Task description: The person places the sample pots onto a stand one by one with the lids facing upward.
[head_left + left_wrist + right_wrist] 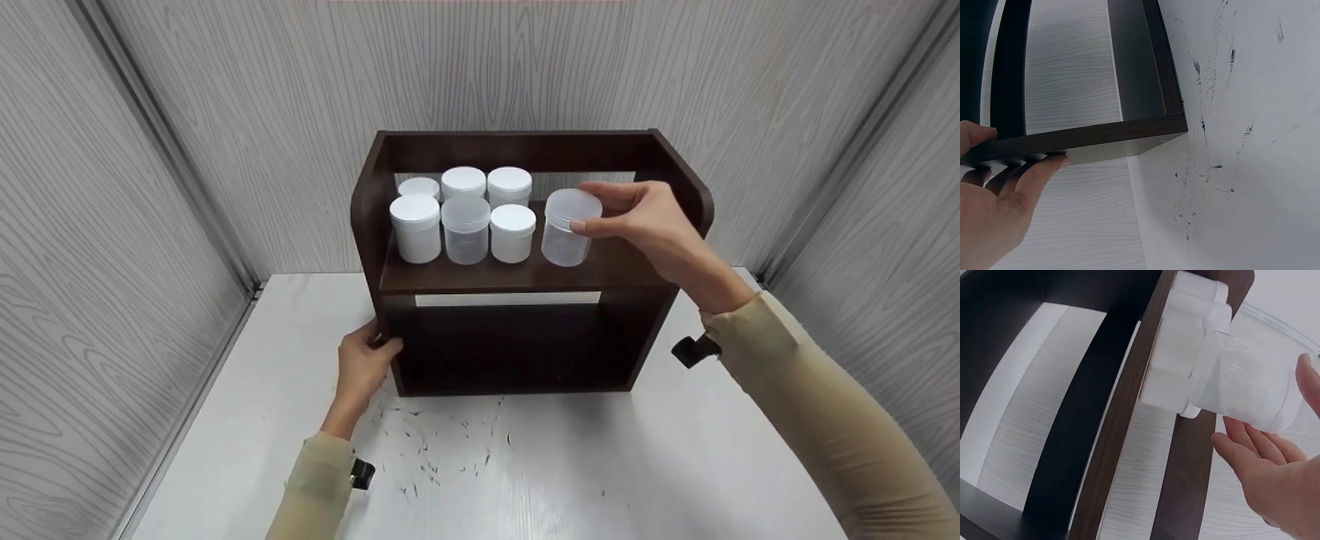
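My right hand (660, 225) holds a translucent plastic jar (566, 244) near its lid, thumb in front and fingers behind. That jar is over the right part of the upper shelf; whether its base touches the board I cannot tell. To its left on the same shelf stand a short white jar (512, 236), another translucent jar (466, 240) and a taller white jar (417, 234). Behind these is a row of white-lidded jars (463, 180), partly hidden. With my left hand (364, 367) I grip the left side panel of the dark brown shelf unit (1100, 132), thumb and fingers on opposite faces.
The shelf unit's lower compartment (510, 345) has an open front. Below it spreads a white table (555, 465) with dark scuff marks (1202, 107). Grey wood-grain walls (247, 90) stand behind and on both sides.
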A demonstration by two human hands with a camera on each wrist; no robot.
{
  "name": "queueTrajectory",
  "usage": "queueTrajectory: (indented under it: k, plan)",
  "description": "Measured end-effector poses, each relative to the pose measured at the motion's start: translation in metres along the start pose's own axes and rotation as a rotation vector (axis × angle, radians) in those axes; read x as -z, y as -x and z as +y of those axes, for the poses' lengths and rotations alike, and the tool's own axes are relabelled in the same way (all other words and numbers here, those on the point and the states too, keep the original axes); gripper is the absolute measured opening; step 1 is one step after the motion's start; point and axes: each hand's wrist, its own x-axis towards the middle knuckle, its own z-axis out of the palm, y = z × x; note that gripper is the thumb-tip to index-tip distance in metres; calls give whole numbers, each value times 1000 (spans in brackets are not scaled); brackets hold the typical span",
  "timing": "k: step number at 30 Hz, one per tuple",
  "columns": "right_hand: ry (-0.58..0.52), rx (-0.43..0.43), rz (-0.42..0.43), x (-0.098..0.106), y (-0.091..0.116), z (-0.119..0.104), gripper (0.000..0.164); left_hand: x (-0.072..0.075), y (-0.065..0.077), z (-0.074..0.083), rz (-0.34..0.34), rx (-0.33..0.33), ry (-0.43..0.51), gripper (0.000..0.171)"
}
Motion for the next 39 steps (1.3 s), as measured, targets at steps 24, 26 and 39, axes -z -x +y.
queueTrajectory:
  k: [24, 26, 39]
  plan:
    - [39, -85, -7, -7, -53, 17, 70, -1, -1, 0, 9, 15, 2, 56]
    - [27, -83, -10, -7, -55, 19, 67, -1, -1, 0, 8, 14, 5, 55]
    - [92, -113, -11, -8, -65, 23, 70, -1, 0, 0, -3, 11, -14, 56]
